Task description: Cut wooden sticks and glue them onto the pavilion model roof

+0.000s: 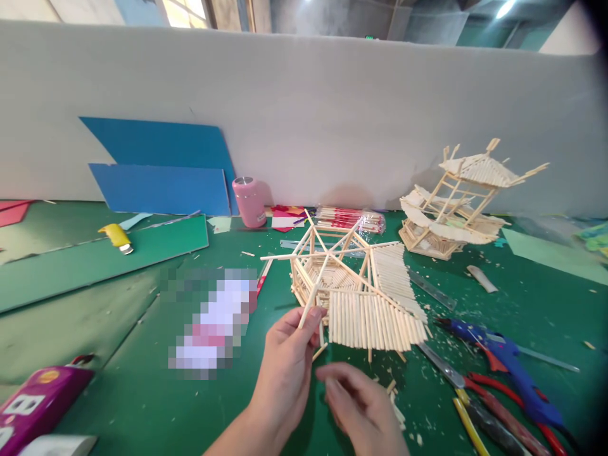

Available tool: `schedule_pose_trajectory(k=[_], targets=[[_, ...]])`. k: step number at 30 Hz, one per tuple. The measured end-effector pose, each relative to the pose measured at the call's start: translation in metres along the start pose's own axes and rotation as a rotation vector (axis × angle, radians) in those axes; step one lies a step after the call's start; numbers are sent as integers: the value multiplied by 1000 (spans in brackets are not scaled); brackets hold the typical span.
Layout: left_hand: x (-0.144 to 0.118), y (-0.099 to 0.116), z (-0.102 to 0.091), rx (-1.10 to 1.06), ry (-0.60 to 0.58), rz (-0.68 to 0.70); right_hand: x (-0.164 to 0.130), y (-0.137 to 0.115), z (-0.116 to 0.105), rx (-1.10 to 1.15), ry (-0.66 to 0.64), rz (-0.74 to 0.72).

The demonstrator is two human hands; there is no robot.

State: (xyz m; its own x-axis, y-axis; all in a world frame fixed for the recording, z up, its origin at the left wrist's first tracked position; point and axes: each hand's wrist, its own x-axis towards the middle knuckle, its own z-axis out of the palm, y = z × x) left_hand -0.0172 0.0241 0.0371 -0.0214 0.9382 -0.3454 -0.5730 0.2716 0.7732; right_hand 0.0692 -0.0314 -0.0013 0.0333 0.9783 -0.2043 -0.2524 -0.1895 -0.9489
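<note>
Pinching one projecting stick of the light, brittle stick roof [361, 297], the left hand [285, 373] holds it; right hand [361, 405] hovers beside, fingers loosely curled, empty.

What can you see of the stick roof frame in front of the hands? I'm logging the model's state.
The stick roof frame is a pale wooden model of thin sticks, resting on the green mat. Ribs rise to a central peak over a polygonal base ring. Two front-right panels are covered with close rows of short sticks; the other sections are open. The left hand pinches one projecting rib between its fingertips. The right hand hovers below, not touching it. Loose stick bits lie by its front edge.
</note>
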Motion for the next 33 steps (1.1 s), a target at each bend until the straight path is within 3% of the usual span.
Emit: schedule_pose_trajectory(k=[3,7,13,17,25,33], targets=[[-2,1,0,-19,32,-76,13,4,15,296,-23,112],[-2,1,1,-48,22,-106,22,6,17,426,19,170],[-1,0,1,-38,0,-125,27,14,21,463,3,159],[-1,-2,1,-2,-5,-118,26,12,27,466,112,113],[0,-2,6,60,64,-81,27,16,31,371,125,43],[3,-2,7,70,68,-72,28,14,32,392,166,82]])
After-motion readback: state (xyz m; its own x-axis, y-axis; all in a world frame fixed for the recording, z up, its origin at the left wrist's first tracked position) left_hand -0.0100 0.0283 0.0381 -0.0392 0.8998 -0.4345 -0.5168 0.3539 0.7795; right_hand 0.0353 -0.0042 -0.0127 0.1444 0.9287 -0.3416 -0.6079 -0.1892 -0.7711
